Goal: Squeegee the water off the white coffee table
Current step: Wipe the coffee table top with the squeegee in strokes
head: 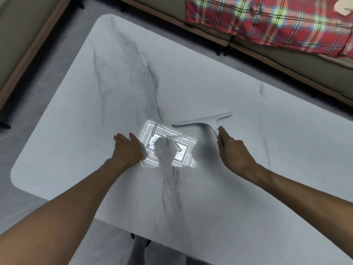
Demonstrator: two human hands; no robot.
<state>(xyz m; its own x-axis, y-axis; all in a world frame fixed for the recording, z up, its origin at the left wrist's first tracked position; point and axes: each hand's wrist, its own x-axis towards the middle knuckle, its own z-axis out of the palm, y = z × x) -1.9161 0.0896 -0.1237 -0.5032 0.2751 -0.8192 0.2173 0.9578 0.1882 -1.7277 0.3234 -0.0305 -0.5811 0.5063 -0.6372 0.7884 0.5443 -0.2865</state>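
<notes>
The white coffee table [191,83] has grey marble veins and fills most of the view. My right hand [234,150] grips the handle of a grey squeegee [202,122], whose blade lies across the tabletop just beyond my hands. My left hand [128,148] rests flat on the table with straight fingers, left of a bright ceiling-light reflection [168,148]. Streaks and small drops of water [175,144] show inside that reflection, between my two hands.
A sofa with a wooden base [286,60] runs along the far right, with a red plaid blanket [267,22] on it. Another sofa section [23,35] stands at the far left. Grey floor [24,131] surrounds the table; a foot [139,249] shows below the near edge.
</notes>
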